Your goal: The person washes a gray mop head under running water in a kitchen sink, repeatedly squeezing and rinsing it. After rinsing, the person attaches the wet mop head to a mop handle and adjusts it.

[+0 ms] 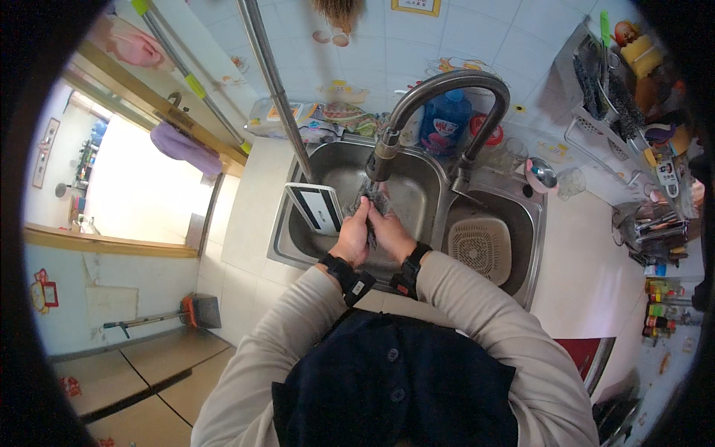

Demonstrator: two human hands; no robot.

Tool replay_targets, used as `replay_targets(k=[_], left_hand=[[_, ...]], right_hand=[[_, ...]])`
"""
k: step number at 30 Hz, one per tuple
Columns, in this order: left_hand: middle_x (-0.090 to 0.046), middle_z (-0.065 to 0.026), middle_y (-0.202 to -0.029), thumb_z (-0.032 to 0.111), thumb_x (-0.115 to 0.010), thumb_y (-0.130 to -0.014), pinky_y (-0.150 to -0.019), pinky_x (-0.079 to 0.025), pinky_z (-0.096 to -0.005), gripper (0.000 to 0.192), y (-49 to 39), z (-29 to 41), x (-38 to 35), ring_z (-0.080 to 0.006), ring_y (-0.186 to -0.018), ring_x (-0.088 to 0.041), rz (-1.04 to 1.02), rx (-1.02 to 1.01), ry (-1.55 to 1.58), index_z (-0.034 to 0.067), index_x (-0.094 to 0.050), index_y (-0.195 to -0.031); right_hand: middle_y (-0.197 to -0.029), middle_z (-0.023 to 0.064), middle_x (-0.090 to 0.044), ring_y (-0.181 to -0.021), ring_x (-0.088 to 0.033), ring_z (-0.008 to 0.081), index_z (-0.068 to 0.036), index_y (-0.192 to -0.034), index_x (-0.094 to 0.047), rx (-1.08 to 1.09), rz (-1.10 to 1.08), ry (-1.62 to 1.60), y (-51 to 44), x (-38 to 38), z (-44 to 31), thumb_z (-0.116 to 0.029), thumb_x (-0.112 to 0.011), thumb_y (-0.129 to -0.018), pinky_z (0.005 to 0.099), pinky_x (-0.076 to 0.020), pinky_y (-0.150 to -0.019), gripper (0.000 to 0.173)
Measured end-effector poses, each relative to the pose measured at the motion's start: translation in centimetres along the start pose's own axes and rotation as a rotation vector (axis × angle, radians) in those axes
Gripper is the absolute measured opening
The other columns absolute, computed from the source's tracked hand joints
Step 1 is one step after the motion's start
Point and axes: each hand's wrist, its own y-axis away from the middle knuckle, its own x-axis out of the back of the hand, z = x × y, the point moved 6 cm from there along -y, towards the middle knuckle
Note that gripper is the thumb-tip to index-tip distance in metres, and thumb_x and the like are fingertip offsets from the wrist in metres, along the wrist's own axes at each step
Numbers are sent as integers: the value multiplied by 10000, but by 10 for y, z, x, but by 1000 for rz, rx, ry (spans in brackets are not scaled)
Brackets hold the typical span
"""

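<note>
Both my hands meet over the large basin of a double steel sink (416,218), under the spout of a curved metal faucet (447,81). My left hand (353,232) and my right hand (389,229) are closed around a dark grey, wet-looking cloth or mesh (371,198), whose lower end hangs below the fingers. Water seems to run onto it. Left of my hands, a flat white and black mop head (319,209) on a metal pole (276,84) leans in the same basin. The cloth's exact kind cannot be told.
A beige plastic basket (480,248) lies in the smaller right basin. Behind the sink stand a blue detergent bottle (445,123), glass jars and a metal bowl (540,175). Plastic packages (346,118) lie at the back left. A utensil rack (592,89) hangs on the right wall.
</note>
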Motion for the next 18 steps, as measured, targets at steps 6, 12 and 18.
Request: replay_targets(k=[6, 12, 18], left_hand=[[-624, -82, -1144, 552, -450, -981, -940, -456, -392, 529, 3, 0, 3, -240, -1052, -572, -65, 58, 14, 96, -575, -1219], [-600, -85, -1196, 624, -390, -967, -941, -455, -387, 654, 6, -6, -13, -247, -1093, -558, -153, 94, 100, 82, -515, -1311], [-554, -118, -1304, 612, -374, -979, -996, -427, -386, 679, 14, -4, -25, -246, -1172, -528, -155, 110, 115, 54, -469, -1354]], right_hand=[[-1529, 206, -303, -1449, -220, 321, -64, -1506, -239, -125, 27, 18, 38, -22, -15, -299, -455, -1018, 392, -199, -1166, 584], [-1451, 190, -385, -1320, -393, 306, -45, -1469, -293, -167, 134, 189, 6, -7, -18, -382, -438, -1020, 409, -336, -1070, 580], [-1352, 179, -501, -1219, -497, 325, -28, -1411, -359, -74, 180, 56, 4, -5, -7, -277, -492, -992, 402, -403, -1010, 506]])
